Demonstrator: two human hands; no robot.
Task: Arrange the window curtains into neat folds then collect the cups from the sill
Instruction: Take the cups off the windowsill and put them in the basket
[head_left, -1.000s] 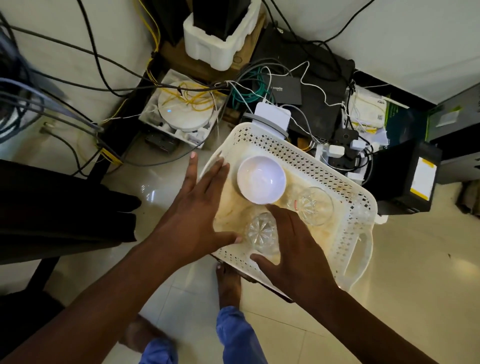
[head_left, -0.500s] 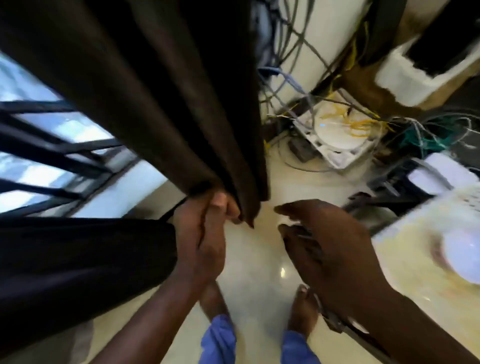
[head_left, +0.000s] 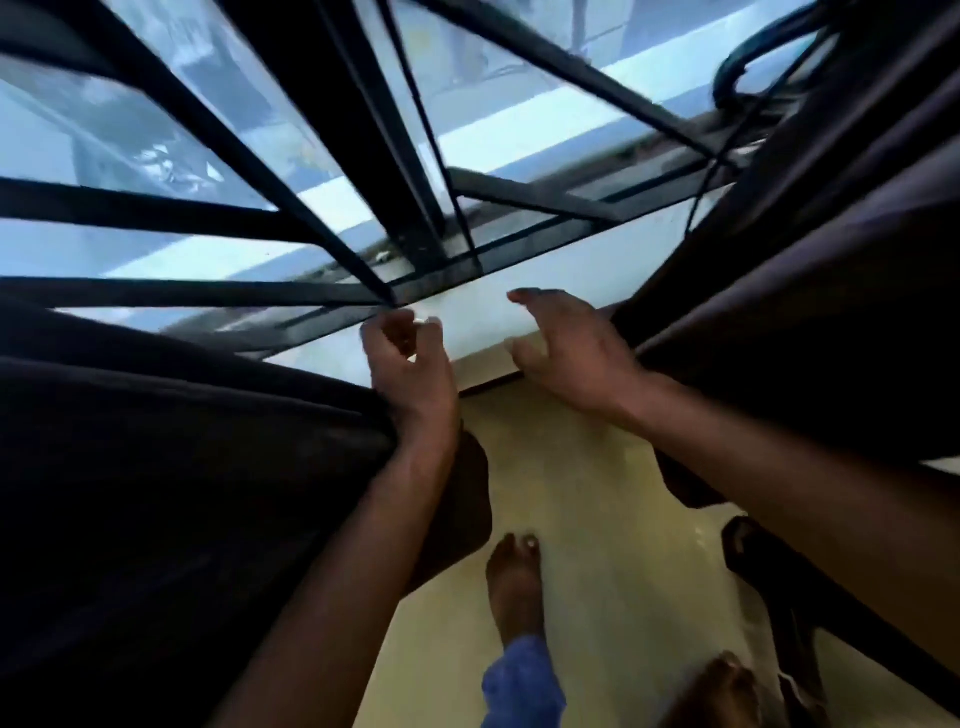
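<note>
Both hands now up at the sill (head_left: 483, 312): left hand (head_left: 410, 374) loosely curled and empty, right hand (head_left: 566, 348) spread wide.

curtains (head_left: 156, 493) left and right (head_left: 831, 260), sill (head_left: 483, 317) between

Daylight enters through the window glass (head_left: 171, 130) from ten to one o'clock, cool and blue-white, and it is the only evident source. Against it the window bars (head_left: 218, 135) read as near-black silhouettes with soft, smeared edges from motion blur. The sill (head_left: 483, 312) at centre catches a pale glare. The left curtain (head_left: 156, 493) at eight o'clock and the right curtain (head_left: 831, 260) at three o'clock fall into deep shadow with little fold detail. The floor (head_left: 597, 545) at six o'clock shows a dull yellowish sheen. Straight lines bow and splay toward the edges from the wide-angle lens. The whole picture is slightly soft, and the scene outside the glass is indistinct.
</note>
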